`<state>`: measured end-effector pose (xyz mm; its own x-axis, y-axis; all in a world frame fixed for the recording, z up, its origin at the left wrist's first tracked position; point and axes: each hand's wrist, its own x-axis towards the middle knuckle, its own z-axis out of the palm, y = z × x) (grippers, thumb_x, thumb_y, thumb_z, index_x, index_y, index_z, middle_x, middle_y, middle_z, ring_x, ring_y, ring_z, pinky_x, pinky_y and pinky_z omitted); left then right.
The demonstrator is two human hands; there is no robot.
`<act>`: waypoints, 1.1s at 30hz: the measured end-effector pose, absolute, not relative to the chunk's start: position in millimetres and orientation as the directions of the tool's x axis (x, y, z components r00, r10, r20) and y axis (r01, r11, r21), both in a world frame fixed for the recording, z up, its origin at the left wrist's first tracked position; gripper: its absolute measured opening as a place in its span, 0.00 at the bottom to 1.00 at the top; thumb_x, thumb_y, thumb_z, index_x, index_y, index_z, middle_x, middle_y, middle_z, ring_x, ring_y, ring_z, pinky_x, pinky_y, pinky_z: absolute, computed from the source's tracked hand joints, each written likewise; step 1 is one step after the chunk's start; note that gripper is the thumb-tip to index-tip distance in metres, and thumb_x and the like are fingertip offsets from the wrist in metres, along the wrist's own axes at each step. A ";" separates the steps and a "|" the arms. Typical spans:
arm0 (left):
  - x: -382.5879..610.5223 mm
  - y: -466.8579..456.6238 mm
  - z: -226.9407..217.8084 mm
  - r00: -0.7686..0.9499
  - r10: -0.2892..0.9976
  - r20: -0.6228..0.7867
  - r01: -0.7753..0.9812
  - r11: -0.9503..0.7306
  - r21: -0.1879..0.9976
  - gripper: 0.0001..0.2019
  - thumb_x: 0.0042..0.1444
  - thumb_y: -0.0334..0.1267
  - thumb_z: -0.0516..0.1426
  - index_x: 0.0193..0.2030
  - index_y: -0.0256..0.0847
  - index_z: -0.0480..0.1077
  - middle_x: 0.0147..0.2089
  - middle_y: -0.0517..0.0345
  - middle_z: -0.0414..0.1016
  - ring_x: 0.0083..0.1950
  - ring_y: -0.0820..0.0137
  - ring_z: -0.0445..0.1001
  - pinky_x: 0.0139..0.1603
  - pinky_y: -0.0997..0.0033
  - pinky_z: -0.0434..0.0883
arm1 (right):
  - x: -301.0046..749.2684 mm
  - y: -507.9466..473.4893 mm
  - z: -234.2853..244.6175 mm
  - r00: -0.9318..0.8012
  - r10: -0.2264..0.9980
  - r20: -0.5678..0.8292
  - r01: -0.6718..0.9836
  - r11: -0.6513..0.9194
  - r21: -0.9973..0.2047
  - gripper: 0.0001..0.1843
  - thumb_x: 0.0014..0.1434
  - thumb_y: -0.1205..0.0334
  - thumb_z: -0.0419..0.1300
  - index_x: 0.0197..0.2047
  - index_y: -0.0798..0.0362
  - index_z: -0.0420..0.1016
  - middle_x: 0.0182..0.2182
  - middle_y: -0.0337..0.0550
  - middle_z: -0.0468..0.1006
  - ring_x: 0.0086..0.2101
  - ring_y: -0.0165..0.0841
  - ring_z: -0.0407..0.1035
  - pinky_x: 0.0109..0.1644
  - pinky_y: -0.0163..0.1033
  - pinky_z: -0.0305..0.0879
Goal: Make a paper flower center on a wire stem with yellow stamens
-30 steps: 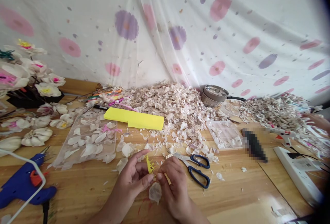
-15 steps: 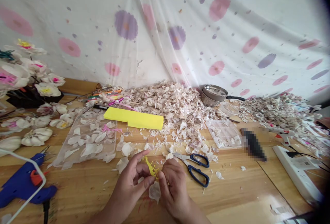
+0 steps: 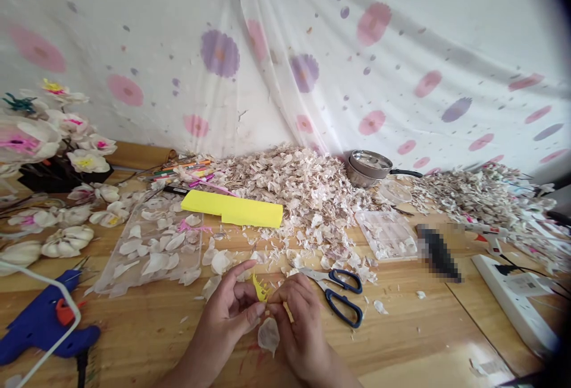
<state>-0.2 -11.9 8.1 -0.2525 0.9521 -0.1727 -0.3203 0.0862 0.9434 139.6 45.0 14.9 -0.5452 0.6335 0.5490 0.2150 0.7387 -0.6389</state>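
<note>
My left hand (image 3: 236,304) pinches a fringed yellow strip (image 3: 259,288) between thumb and fingers, its cut points standing up. Closed in a pinch, my right hand (image 3: 297,310) meets the strip's right end; its fingers partly hide that end. A single pale petal (image 3: 268,335) lies on the wood just below both hands. To the right of my right hand are open scissors (image 3: 336,290) with dark blue handles. Beyond the hands rests a folded yellow sheet (image 3: 236,208), at the front of a big heap of dry petals (image 3: 289,180).
At left are a blue glue gun (image 3: 49,322) with a white cable, garlic bulbs (image 3: 66,241), and handmade flowers (image 3: 74,126). A clear tray (image 3: 120,251) carries loose petals. Toward the right stand metal bowls (image 3: 368,168), a plastic box (image 3: 388,234), a white glue gun (image 3: 491,233) and a power strip (image 3: 513,304).
My right fingers have shifted their pinch at the strip's end, and less of the yellow strip shows. The left hand stays almost in place. The camera view has tipped slightly upward.
</note>
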 end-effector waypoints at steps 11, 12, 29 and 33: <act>-1.2 -14.3 0.9 -0.306 0.951 -0.039 -0.093 0.011 0.996 0.29 0.52 0.42 0.61 0.58 0.42 0.54 0.28 0.62 0.73 0.32 0.67 0.73 0.38 0.69 0.68 | 136.8 46.0 5.5 -0.559 0.668 0.491 0.338 0.724 -0.602 0.14 0.66 0.64 0.44 0.27 0.51 0.57 0.24 0.39 0.66 0.28 0.34 0.59 0.33 0.38 0.53; -1.5 -14.8 0.0 -0.306 0.952 -0.021 -0.065 0.001 0.998 0.29 0.53 0.42 0.61 0.58 0.42 0.54 0.29 0.62 0.73 0.33 0.67 0.73 0.40 0.69 0.68 | 136.7 45.9 5.8 -0.548 0.684 0.481 0.314 0.702 -0.640 0.16 0.67 0.62 0.43 0.27 0.51 0.57 0.24 0.39 0.65 0.28 0.34 0.59 0.33 0.39 0.53; -0.6 -9.3 10.3 -0.394 0.917 0.057 -0.227 -0.157 0.961 0.17 0.44 0.44 0.65 0.40 0.40 0.75 0.37 0.52 0.76 0.41 0.62 0.73 0.44 0.65 0.71 | 133.7 43.9 -2.9 -0.494 0.709 0.504 0.161 0.644 -0.748 0.15 0.65 0.56 0.50 0.28 0.52 0.63 0.26 0.39 0.68 0.31 0.33 0.64 0.35 0.36 0.59; -3.0 -7.4 14.8 -0.421 0.905 0.059 -0.273 -0.189 0.943 0.18 0.43 0.42 0.66 0.41 0.39 0.73 0.35 0.53 0.76 0.40 0.64 0.73 0.44 0.66 0.70 | 134.4 40.2 -3.1 -0.511 0.670 0.539 0.175 0.695 -0.698 0.16 0.65 0.55 0.49 0.27 0.52 0.62 0.26 0.39 0.68 0.30 0.33 0.64 0.34 0.36 0.59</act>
<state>-3.0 -7.4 14.8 -0.4208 0.9052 0.0591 -0.2734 -0.1887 0.9432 134.4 40.2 -3.1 -0.5112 0.6697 0.5386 0.1752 0.6948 -0.6976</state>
